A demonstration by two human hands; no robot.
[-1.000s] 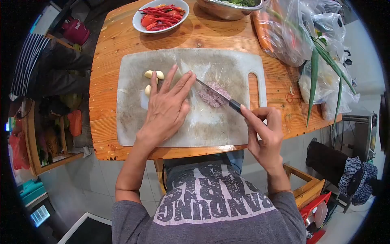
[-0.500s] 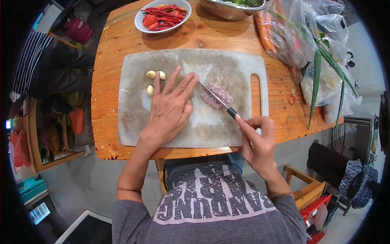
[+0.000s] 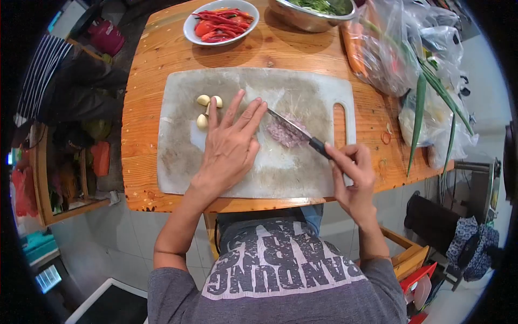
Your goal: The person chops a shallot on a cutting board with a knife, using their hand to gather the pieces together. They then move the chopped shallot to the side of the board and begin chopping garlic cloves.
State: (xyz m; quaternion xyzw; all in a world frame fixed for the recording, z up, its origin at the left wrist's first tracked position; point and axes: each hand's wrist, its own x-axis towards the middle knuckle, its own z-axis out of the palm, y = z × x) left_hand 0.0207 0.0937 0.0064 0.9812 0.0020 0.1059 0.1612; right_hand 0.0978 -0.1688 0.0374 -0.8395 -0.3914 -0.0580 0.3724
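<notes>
My right hand [image 3: 353, 175] grips the black handle of a kitchen knife [image 3: 291, 125], its blade slanting up and left across a pile of finely chopped purple onion [image 3: 286, 132]. With its fingers stretched out, my left hand [image 3: 232, 140] lies over the cutting board [image 3: 178, 162], its fingertips right at the knife's tip. Several peeled garlic cloves [image 3: 202, 121] sit on the board, just left of my left fingers. The worn grey-white board has a slot handle on its right side.
A white bowl of red chillies and tomatoes [image 3: 189, 31] stands beyond the board, beside a metal bowl of chopped greens [image 3: 310, 22]. Plastic bags with carrots [image 3: 353, 46] and long green leaves [image 3: 418, 116] crowd the wooden table's right side. A person [image 3: 56, 70] shows at left.
My right hand and the knife handle have moved right and slightly up, so the blade lies further along the onion pile. My left hand keeps its place on the board.
</notes>
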